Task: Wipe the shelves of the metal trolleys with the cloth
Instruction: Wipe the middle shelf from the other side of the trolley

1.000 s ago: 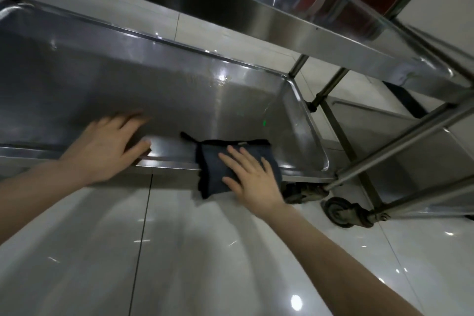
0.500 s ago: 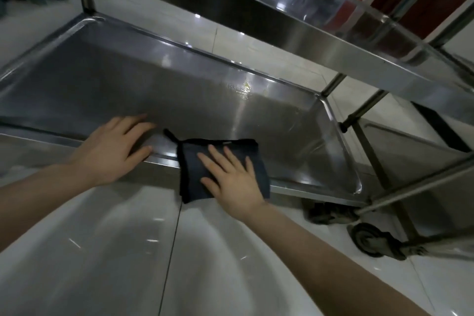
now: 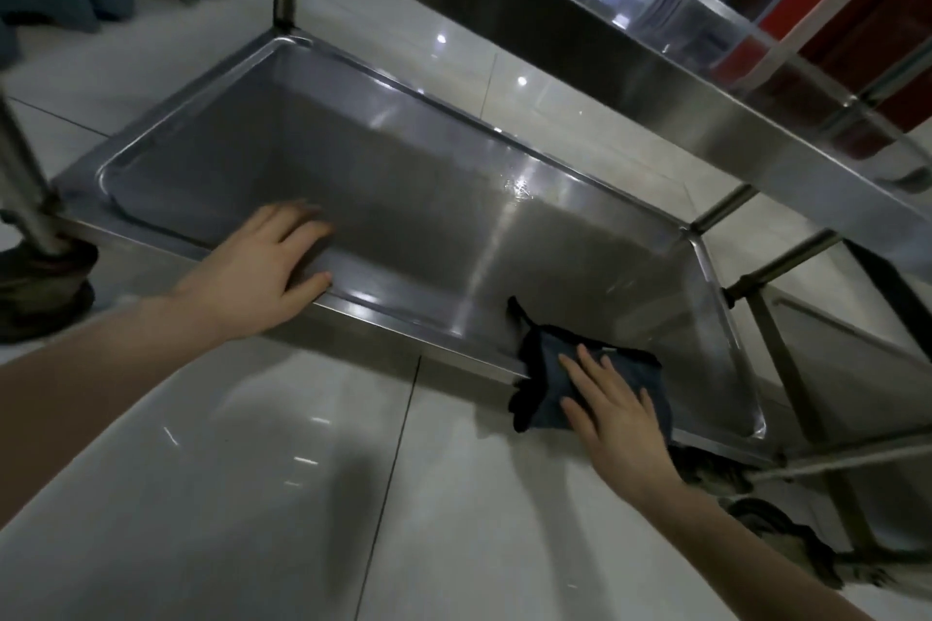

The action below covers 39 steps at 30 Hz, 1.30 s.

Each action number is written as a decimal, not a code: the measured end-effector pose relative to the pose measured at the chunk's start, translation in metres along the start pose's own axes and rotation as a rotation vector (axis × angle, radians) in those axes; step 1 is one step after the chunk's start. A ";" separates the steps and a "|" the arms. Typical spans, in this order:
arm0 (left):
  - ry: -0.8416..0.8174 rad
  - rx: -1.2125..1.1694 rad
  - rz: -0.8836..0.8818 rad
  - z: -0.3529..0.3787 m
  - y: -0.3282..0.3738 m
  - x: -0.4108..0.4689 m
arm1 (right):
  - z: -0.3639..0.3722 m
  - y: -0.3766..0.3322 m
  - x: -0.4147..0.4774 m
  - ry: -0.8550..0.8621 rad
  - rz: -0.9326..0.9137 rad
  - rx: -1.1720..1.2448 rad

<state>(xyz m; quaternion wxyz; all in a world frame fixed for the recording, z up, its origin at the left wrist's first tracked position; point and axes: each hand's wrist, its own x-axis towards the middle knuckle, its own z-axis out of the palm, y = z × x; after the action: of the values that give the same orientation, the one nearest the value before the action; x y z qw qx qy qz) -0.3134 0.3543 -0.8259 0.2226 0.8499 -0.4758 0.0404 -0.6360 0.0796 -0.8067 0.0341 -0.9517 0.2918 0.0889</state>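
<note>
Fingers [image 3: 595,373] of your right hand [image 3: 620,424] lie flat, spread, pressing dark cloth [image 3: 544,393] on front rim of bottom shelf [image 3: 403,197], right end. Your left hand [image 3: 252,272] flat on rim. Looks like rim wiping; next slide cloth left, pressing firm.

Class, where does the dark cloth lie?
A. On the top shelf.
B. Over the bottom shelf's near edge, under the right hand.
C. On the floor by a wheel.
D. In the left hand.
B: the right hand presses the cloth flat over the near edge of the bottom shelf.
</note>
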 end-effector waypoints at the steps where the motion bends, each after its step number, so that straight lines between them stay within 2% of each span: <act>1: 0.011 -0.016 -0.001 0.001 0.000 0.000 | 0.002 -0.020 0.008 0.001 -0.049 -0.023; 5: 0.113 -0.077 -0.029 0.003 0.008 0.001 | 0.005 -0.133 0.061 0.029 -0.296 -0.056; 7: 0.106 -0.084 -0.034 0.002 0.008 0.001 | 0.002 -0.191 0.084 0.046 -0.414 -0.049; 9: 0.084 -0.068 -0.019 -0.002 0.004 0.000 | -0.001 -0.220 0.093 0.051 -0.471 -0.044; 11: 0.075 -0.019 -0.013 -0.007 -0.004 -0.002 | -0.001 -0.209 0.087 0.068 -0.488 -0.055; 13: 0.059 0.043 -0.037 -0.013 -0.016 -0.002 | 0.001 -0.169 0.072 0.082 -0.457 -0.066; 17: 0.036 0.114 -0.143 -0.028 -0.048 -0.006 | -0.001 -0.065 0.054 -0.033 -0.193 0.000; 19: 0.046 0.154 -0.171 -0.029 -0.063 -0.010 | -0.002 -0.038 0.057 -0.024 -0.033 0.074; 21: 0.065 0.189 -0.171 -0.026 -0.069 -0.013 | -0.001 -0.046 0.079 0.015 0.111 0.099; 24: 0.097 0.175 -0.168 -0.024 -0.066 -0.012 | -0.008 -0.102 0.136 0.021 0.250 0.125; 28: 0.119 0.152 -0.171 -0.025 -0.071 -0.013 | -0.013 -0.213 0.209 0.007 0.021 0.142; 32: 0.193 0.061 -0.194 -0.026 -0.072 -0.016 | -0.012 -0.290 0.222 -0.007 -0.245 0.110; 34: 0.255 0.008 -0.180 -0.028 -0.071 -0.017 | -0.020 -0.278 0.210 -0.039 -0.337 0.079; 36: 0.296 -0.019 -0.161 -0.029 -0.074 -0.019 | -0.020 -0.242 0.193 -0.025 -0.343 0.056; 39: 0.351 0.047 -0.191 -0.031 -0.084 -0.025 | -0.013 -0.175 0.156 0.021 -0.129 0.106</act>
<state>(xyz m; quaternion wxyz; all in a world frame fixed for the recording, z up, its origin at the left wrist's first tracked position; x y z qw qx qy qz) -0.2526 0.4245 -0.8341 0.2852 0.8760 -0.3458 0.1779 -0.4086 0.1369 -0.8211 0.0871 -0.9662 0.2347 0.0609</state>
